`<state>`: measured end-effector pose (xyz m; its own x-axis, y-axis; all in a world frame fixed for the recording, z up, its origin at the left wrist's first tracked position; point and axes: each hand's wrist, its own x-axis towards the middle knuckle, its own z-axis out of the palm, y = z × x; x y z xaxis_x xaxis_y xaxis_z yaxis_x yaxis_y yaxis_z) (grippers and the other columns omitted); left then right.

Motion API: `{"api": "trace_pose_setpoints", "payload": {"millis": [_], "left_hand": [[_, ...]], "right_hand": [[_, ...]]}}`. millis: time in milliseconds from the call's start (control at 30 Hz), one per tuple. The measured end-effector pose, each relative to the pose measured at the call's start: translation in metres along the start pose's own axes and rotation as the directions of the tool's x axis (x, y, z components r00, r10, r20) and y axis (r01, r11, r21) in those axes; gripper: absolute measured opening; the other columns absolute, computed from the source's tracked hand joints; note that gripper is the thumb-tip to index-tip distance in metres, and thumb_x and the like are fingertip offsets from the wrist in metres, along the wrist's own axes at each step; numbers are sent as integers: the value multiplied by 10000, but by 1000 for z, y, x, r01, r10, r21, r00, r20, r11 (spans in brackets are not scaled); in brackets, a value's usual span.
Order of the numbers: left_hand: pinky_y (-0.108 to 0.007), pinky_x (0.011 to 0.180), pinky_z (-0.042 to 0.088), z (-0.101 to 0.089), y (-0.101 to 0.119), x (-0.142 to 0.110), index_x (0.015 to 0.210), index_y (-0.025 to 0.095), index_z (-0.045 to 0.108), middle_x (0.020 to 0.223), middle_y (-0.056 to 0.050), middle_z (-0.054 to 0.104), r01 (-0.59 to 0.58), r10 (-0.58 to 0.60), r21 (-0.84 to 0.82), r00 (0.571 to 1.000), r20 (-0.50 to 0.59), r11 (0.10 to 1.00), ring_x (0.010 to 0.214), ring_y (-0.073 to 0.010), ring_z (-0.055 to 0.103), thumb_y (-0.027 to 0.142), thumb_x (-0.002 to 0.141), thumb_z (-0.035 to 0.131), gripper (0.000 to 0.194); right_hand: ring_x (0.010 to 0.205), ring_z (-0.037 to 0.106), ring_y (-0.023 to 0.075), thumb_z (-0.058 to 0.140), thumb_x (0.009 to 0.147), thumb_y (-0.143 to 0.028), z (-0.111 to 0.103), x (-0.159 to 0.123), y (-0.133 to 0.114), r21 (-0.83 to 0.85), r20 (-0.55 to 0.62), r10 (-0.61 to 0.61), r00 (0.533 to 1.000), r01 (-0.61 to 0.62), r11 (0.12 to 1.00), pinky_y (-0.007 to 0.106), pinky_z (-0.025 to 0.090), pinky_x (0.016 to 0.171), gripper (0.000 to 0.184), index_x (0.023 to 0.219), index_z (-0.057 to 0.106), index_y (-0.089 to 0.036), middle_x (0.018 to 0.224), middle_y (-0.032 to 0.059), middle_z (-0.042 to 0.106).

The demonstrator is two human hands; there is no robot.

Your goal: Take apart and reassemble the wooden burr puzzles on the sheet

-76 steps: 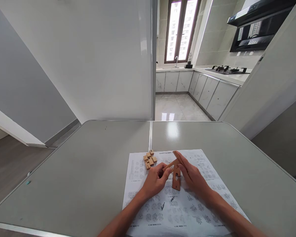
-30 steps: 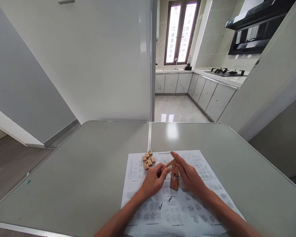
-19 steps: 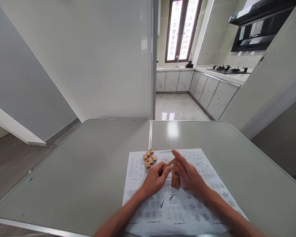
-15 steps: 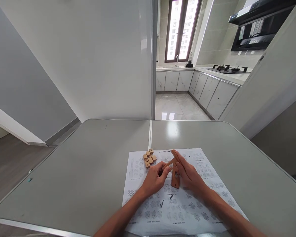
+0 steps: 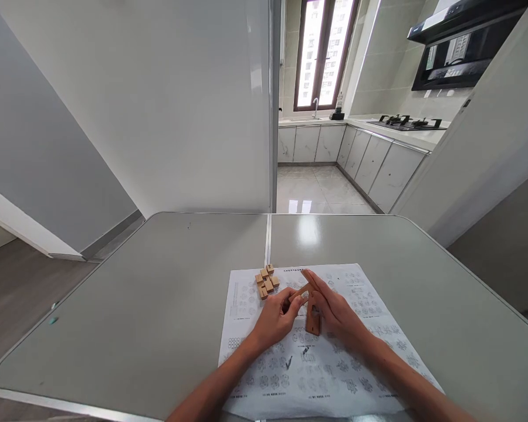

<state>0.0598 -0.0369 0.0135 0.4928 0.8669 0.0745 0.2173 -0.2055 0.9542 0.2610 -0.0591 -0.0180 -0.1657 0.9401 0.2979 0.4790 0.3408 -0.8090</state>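
Both hands meet over a printed paper sheet (image 5: pixel 334 375) on a grey table (image 5: pixel 149 305). My left hand (image 5: pixel 276 319) is curled, its fingertips pinching one end of a thin wooden bar (image 5: pixel 302 289). My right hand (image 5: pixel 337 310) has its fingers closed along the other end of that bar and along a notched wooden piece (image 5: pixel 313 322) that stands upright under it. The two pieces are joined in a cross shape. A small cluster of light wooden blocks (image 5: pixel 267 281) lies on the sheet just beyond my left hand.
The table's middle seam (image 5: pixel 267 240) runs away from me. A small teal speck (image 5: pixel 52 320) lies near the table's left edge. Beyond the table stands a white wall, with a kitchen doorway, cabinets (image 5: pixel 369 161) and a window behind.
The hands and the wooden pieces have stayed at almost the same place. Only the head view has shifted slightly.
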Motion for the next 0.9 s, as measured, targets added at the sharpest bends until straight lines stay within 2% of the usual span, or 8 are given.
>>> {"api": "trace_pose_setpoints", "payload": {"millis": [100, 267, 433, 567, 667, 767, 833, 900], "left_hand": [[-258, 569, 307, 0, -1, 1, 794, 186, 534, 675, 41, 437, -7, 7, 10, 1000, -4, 1000, 603, -115, 358, 503, 1025, 496, 394], [-259, 560, 290, 1, -2, 2, 770, 194, 478, 664, 50, 407, -5, 5, 4, 1000, -5, 1000, 600, -112, 340, 508, 1020, 502, 402], [-265, 561, 280, 1, -2, 1, 759, 198, 455, 653, 54, 401, 9, -9, 10, 1000, -4, 1000, 596, -112, 334, 517, 1016, 511, 414], [-262, 562, 289, 0, -1, 1, 762, 201, 450, 660, 52, 406, 9, -9, -6, 1000, 1, 1000, 594, -111, 351, 518, 1016, 515, 411], [-257, 552, 291, -1, 0, 0, 747, 207, 423, 659, 56, 389, 9, -9, -33, 1000, 21, 999, 581, -107, 345, 522, 1013, 518, 423], [-253, 540, 283, -1, 0, -1, 748, 210, 416, 650, 60, 379, 19, -18, -43, 999, 27, 999, 568, -104, 341, 527, 1012, 521, 425], [-254, 537, 278, -2, 0, -2, 752, 209, 422, 647, 60, 379, 19, -19, -37, 1000, 21, 999, 567, -104, 339, 527, 1012, 520, 422], [-255, 537, 277, -2, 0, -2, 754, 208, 425, 646, 59, 385, 17, -17, -30, 1000, 19, 999, 566, -104, 332, 527, 1014, 513, 420]], "right_hand": [[1095, 730, 245, 321, 1106, -422, 5, -2, 0, -29, 22, -16, 1000, 17, 999, 396, 612, 933, 526, 1621, 352, -317, 1309, 83, 720], [935, 761, 232, 338, 1097, -375, 14, -3, -5, -73, 10, -40, 999, 40, 996, 344, 628, 831, 520, 1604, 406, -284, 1118, 76, 775], [898, 767, 214, 319, 1099, -348, 16, -4, -6, -85, -13, -20, 1000, 18, 996, 335, 632, 803, 510, 1600, 405, -308, 1237, 76, 751], [911, 773, 220, 305, 1105, -364, 15, -5, -6, -76, 13, 13, 1000, -12, 997, 350, 643, 780, 509, 1608, 379, -330, 1297, 70, 732], [1121, 740, 254, 291, 1111, -393, 13, -4, -6, -66, -15, 30, 999, -31, 997, 399, 639, 888, 503, 1604, 379, -341, 1417, 69, 668], [1409, 552, 264, 301, 1112, -406, 12, -2, -3, -40, -45, 17, 999, -19, 999, 472, 524, 1115, 493, 1596, 382, -359, 1574, 27, 529], [1454, 500, 251, 312, 1112, -409, 11, -1, -1, -26, -21, 15, 1000, -15, 1000, 481, 477, 1165, 492, 1600, 367, -370, 1598, 10, 499], [1445, 512, 247, 330, 1108, -407, 10, -1, 1, -26, 6, 18, 1000, -18, 999, 469, 492, 1153, 504, 1611, 340, -373, 1601, 13, 496]]}}
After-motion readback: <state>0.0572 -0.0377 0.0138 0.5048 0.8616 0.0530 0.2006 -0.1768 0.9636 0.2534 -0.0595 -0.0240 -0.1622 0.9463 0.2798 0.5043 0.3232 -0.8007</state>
